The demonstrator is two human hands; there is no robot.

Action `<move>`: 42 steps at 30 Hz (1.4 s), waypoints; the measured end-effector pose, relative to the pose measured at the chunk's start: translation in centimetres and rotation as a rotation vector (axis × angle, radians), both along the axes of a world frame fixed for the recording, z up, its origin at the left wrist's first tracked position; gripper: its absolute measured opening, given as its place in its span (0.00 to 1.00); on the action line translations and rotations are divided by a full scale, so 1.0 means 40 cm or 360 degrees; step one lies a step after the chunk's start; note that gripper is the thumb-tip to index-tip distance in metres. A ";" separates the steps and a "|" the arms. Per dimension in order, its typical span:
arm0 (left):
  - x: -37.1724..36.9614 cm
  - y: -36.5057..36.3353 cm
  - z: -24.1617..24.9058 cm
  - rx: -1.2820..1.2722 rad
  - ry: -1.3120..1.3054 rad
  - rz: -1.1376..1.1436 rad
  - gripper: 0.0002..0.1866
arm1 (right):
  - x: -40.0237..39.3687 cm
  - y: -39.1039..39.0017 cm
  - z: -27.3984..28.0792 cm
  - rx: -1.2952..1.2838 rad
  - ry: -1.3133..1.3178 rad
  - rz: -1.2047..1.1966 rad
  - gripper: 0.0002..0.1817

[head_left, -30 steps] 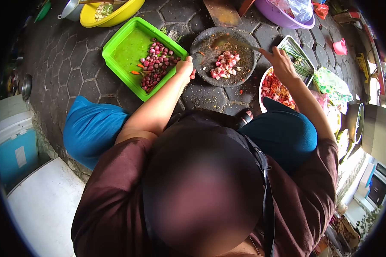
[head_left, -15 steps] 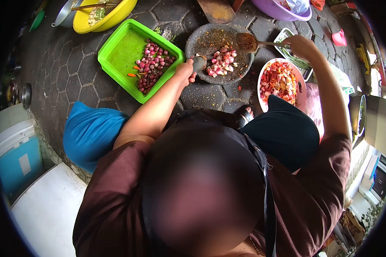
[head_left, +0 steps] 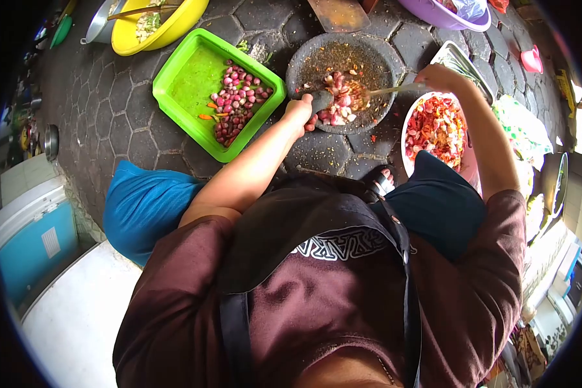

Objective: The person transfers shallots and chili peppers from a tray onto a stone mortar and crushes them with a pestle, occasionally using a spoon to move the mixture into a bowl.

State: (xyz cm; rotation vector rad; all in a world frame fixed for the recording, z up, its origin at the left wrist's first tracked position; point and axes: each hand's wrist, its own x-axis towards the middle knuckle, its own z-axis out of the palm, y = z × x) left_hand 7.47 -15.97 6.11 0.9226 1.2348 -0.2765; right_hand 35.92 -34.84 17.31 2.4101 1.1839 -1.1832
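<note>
My left hand (head_left: 300,114) is closed around the handle of a dark stone pestle (head_left: 322,100), whose head rests at the left side of a stone mortar (head_left: 308,59). Peeled shallots (head_left: 337,100) lie heaped in the mortar, partly crushed, among brown ground residue. My right hand (head_left: 441,79) grips the handle of a wooden spatula (head_left: 398,89). Its blade, blurred by motion, reaches into the shallots from the right. Left of the mortar, a green tray (head_left: 181,77) holds whole reddish shallots (head_left: 239,97) and a few orange chillies (head_left: 207,117).
A pink basin (head_left: 475,174) of chopped red chillies and shallots (head_left: 436,129) stands by my right knee. Farther out are a yellow basin (head_left: 168,35), a purple basin (head_left: 449,18), a metal tray (head_left: 456,52) and a pink cup (head_left: 531,59). Dark hexagonal paving (head_left: 317,152) lies underneath.
The spatula has moved left from the mortar's right rim into the shallots, with my right hand shifting left relative to the mortar. The pestle stays in my left hand.
</note>
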 end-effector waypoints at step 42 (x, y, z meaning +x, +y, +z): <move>-0.013 0.070 0.110 0.0220 -0.0138 -0.0202 0.18 | -0.528 -0.860 0.003 0.0712 -0.1776 -0.1552 0.22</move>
